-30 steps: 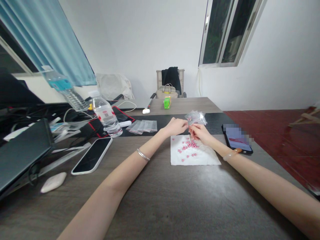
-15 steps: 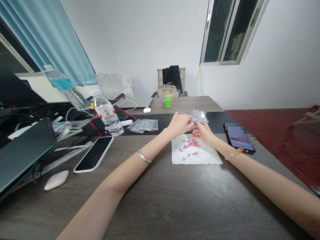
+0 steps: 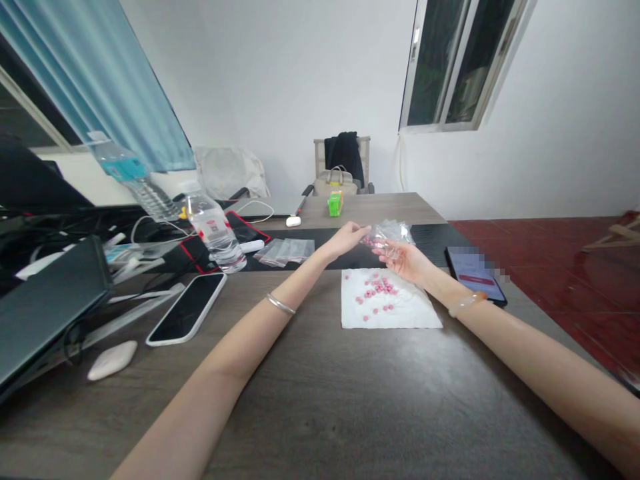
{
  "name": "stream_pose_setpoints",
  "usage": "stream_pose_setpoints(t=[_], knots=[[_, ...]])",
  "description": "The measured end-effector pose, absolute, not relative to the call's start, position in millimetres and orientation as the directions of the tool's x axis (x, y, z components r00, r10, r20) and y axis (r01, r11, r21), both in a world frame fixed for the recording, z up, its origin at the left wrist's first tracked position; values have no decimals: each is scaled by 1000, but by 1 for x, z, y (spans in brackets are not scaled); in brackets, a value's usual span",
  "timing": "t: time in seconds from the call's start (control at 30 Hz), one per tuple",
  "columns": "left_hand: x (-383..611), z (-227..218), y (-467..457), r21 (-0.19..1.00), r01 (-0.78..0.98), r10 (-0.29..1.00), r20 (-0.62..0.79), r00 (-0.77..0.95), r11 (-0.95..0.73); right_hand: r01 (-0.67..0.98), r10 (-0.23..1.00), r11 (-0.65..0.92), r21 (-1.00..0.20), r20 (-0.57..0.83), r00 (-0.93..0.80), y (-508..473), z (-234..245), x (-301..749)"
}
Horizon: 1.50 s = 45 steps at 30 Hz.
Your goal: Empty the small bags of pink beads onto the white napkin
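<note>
Above the far edge of a white paper sheet, a small clear plastic bag with pink beads inside is held between my two hands. My left hand pinches the bag's left edge, its fingertips closed together. From below and the right, my right hand grips the same bag, fingers curled around its side. Several loose pink beads lie scattered on the paper, mostly clustered near its middle. Behind the hands is more crumpled clear plastic, partly hidden by the held bag.
Flat clear bags lie left of my hands. A dark phone is at the right, a white-edged phone at the left. Water bottles, a laptop and a white mouse crowd the left side. A green box stands farther back.
My hands have moved apart, the left one shifting left. The bag with pink beads now shows between them. A bead now shows near the paper's upper left corner.
</note>
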<state>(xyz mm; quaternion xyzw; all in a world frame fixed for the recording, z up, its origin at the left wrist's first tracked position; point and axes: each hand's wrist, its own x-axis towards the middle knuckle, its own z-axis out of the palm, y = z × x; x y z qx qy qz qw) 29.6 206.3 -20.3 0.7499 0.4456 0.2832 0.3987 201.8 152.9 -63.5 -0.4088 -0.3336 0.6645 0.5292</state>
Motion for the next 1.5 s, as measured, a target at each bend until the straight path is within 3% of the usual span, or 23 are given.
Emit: stream_pose_setpoints(t=[0.07,0.13,0.3,0.77,0.9,1.17,1.27,1.33,1.5], knots=[[22,-22,212,920,388,802,-187,567,-60,-416,979,-202,-887,-169,-116,152,-63,201],[18,-20,213,943,332,736,-240,633,22,-409,978,-207,-889,-173,-119,153,-63,201],[19,-9,203,964,256,802,-99,589,-69,-424,975,-222,-878,-186,-124,156,-67,202],[22,1,196,834,395,823,116,556,-385,-361,936,-309,-880,-214,-280,153,-68,210],[24,-2,198,832,426,856,108,505,-356,-351,935,-299,-887,-199,-295,155,-69,210],[13,-12,213,883,428,873,-46,485,-191,-326,945,-248,-912,-154,-289,155,-74,203],[-6,-8,227,809,544,848,-115,517,-222,-295,963,-170,-940,-94,-253,153,-75,199],[-24,-2,239,662,698,878,-126,461,-272,-270,973,-120,-955,-59,-224,151,-75,197],[-79,12,260,428,883,940,-176,292,-194,-216,986,-41,-976,-4,-169,149,-74,195]])
